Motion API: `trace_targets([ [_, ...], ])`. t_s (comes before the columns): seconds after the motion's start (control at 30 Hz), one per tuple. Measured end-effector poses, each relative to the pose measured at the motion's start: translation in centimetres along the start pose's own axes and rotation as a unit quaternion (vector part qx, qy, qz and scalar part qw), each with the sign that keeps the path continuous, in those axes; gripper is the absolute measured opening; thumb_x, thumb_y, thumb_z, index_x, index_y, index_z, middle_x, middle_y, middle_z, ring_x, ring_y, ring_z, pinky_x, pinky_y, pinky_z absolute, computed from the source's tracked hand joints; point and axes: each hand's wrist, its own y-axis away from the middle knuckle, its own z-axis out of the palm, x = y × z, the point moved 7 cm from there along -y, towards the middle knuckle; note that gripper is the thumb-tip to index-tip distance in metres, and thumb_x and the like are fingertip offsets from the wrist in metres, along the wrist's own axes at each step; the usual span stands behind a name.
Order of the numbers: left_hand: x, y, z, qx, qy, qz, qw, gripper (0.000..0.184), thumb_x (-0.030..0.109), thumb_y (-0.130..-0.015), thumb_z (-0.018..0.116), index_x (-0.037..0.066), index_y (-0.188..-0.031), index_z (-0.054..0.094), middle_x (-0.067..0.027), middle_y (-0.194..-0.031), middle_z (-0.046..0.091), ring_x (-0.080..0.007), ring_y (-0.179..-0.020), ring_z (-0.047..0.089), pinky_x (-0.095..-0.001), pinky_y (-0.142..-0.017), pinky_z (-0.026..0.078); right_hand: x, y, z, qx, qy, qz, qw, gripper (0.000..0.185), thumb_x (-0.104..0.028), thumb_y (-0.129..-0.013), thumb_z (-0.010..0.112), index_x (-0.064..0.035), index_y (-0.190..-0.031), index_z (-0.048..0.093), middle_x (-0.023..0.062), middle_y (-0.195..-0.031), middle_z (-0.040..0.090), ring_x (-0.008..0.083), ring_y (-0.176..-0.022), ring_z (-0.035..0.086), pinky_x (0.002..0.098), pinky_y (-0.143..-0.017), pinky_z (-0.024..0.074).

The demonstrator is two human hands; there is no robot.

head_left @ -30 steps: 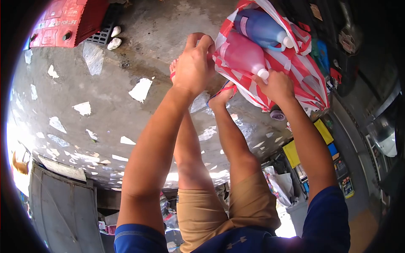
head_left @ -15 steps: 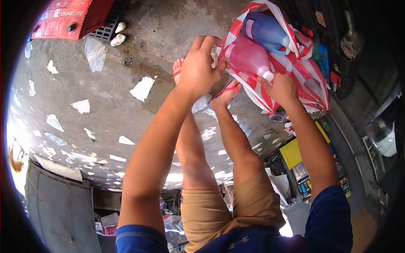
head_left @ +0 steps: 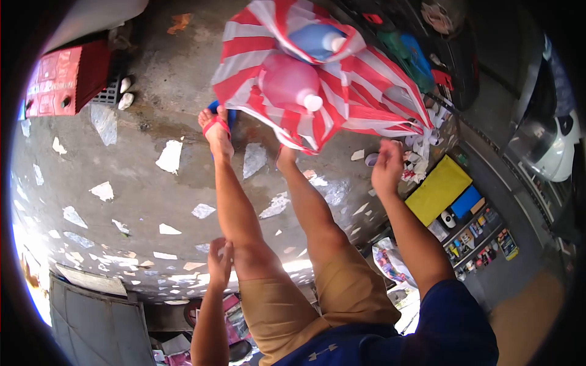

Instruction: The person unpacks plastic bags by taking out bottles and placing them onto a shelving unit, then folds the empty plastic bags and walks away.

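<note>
A red-and-white striped plastic bag (head_left: 247, 58) stands on the floor in front of my feet. Inside it, a pink bottle (head_left: 287, 79) with a white cap leans towards me, and a blue bottle (head_left: 314, 41) lies behind it, partly covered by the plastic. My right hand (head_left: 388, 168) is in the air below the bag's right side, away from it, fingers loosely bent and holding nothing. Beside my left knee hangs my left hand (head_left: 220, 263), loosely open and empty. Neither hand touches the bag or the bottles.
A red car battery (head_left: 64, 79) sits at the upper left near a black crate (head_left: 113, 88) and two white stones. Right of me are a yellow panel (head_left: 438, 189), a shelf of small items (head_left: 473, 241) and a white helmet-like object (head_left: 546, 146). A grey metal cabinet (head_left: 97, 323) stands lower left.
My right hand has let go of the pink bottle's neck and drawn back. My left hand has left the bag's edge and dropped beside my knee. The view has shifted, and the bag appears further left.
</note>
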Motion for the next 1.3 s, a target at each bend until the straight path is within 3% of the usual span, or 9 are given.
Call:
trace_targets([
  [0.03,-1.3,0.4,0.7,0.009,-0.009,-0.002,1.000,0.036,0.034,-0.104,0.063,-0.002,-0.110,0.061,-0.0082,-0.094,0.067,-0.0127,-0.081,0.060,-0.0298,-0.071,0.051,1.8,-1.1,-0.6,0.037,-0.002,-0.019,0.999,0.031,0.009,-0.089,0.053,0.0015,-0.119,0.060,0.0167,-0.116,0.062,0.0309,-0.109,0.063,0.0381,-0.091,0.0520],
  [0.13,-2.1,1.4,1.9,0.021,-0.038,-0.041,0.998,0.040,0.037,-0.106,0.060,-0.004,-0.106,0.061,-0.0057,-0.086,0.065,-0.0097,-0.077,0.056,-0.0277,-0.069,0.047,-4.2,-4.4,-2.3,0.074,0.084,-0.170,0.979,0.034,0.003,-0.090,0.056,-0.0001,-0.124,0.059,0.0178,-0.115,0.063,0.0372,-0.111,0.063,0.0447,-0.094,0.0516],
  [0.2,-1.4,1.7,2.4,0.014,-0.050,-0.081,0.995,0.042,0.037,-0.105,0.061,-0.005,-0.103,0.061,-0.0087,-0.087,0.066,-0.0125,-0.080,0.057,-0.0312,-0.072,0.049,-2.6,-3.7,1.3,-0.122,0.093,-0.187,0.970,0.038,-0.003,-0.089,0.060,-0.0016,-0.127,0.059,0.0189,-0.116,0.063,0.0402,-0.109,0.063,0.0511,-0.093,0.0509],
  [0.27,-0.8,2.1,3.5,0.031,0.000,-0.077,0.997,0.044,0.038,-0.104,0.063,-0.006,-0.100,0.062,-0.0102,-0.089,0.066,-0.0139,-0.081,0.057,-0.0325,-0.073,0.050,-1.8,-0.4,3.8,-0.191,0.165,-0.274,0.928,0.038,-0.007,-0.087,0.063,-0.0023,-0.125,0.059,0.0167,-0.114,0.065,0.0395,-0.107,0.063,0.0529,-0.089,0.0513],
  [0.43,0.3,4.9,6.1,0.092,0.088,-0.048,0.991,0.048,0.043,-0.102,0.066,-0.005,-0.099,0.062,-0.0079,-0.089,0.065,-0.0126,-0.081,0.057,-0.0295,-0.073,0.050,0.2,4.3,5.9,-0.373,0.073,-0.090,0.921,0.034,-0.009,-0.088,0.063,-0.0050,-0.122,0.057,0.0129,-0.103,0.070,0.0389,-0.099,0.067,0.0499,-0.084,0.0531],
  [0.53,0.1,6.6,6.1,0.110,0.087,-0.066,0.988,0.049,0.042,-0.102,0.065,-0.007,-0.101,0.064,-0.0089,-0.090,0.066,-0.0133,-0.081,0.057,-0.0309,-0.074,0.051,1.1,5.4,4.5,-0.373,0.013,-0.013,0.928,0.036,-0.008,-0.091,0.061,-0.0084,-0.126,0.056,0.0143,-0.106,0.071,0.0372,-0.098,0.069,0.0489,-0.083,0.0539],
  [0.73,1.7,7.2,7.4,0.069,0.077,-0.029,0.994,0.058,0.049,-0.103,0.058,-0.009,-0.102,0.065,-0.0124,-0.092,0.069,-0.0169,-0.083,0.060,-0.0343,-0.076,0.052,9.0,4.8,-0.2,-0.171,-0.070,0.117,0.976,0.029,-0.009,-0.093,0.064,-0.0070,-0.121,0.064,0.0121,-0.091,0.074,0.0310,-0.086,0.073,0.0414,-0.075,0.0563],
  [0.9,-3.5,5.8,6.9,0.112,0.073,-0.038,0.990,0.063,0.052,-0.102,0.057,-0.010,-0.101,0.067,-0.0199,-0.094,0.071,-0.0238,-0.085,0.062,-0.0404,-0.079,0.052,13.2,6.4,-0.1,-0.184,-0.060,0.101,0.976,0.026,-0.015,-0.093,0.069,-0.0069,-0.117,0.066,0.0133,-0.093,0.075,0.0295,-0.087,0.073,0.0397,-0.077,0.0574],
  [1.3,-8.5,3.2,9.0,0.095,0.189,-0.043,0.976,0.074,0.052,-0.098,0.064,-0.015,-0.128,0.061,-0.0273,-0.126,0.067,-0.0322,-0.112,0.065,-0.0430,-0.097,0.052,1.6,10.8,-1.5,-0.317,-0.108,0.034,0.942,0.030,-0.021,-0.094,0.069,-0.0044,-0.119,0.065,0.0139,-0.095,0.075,0.0295,-0.090,0.073,0.0410,-0.081,0.0569],
])
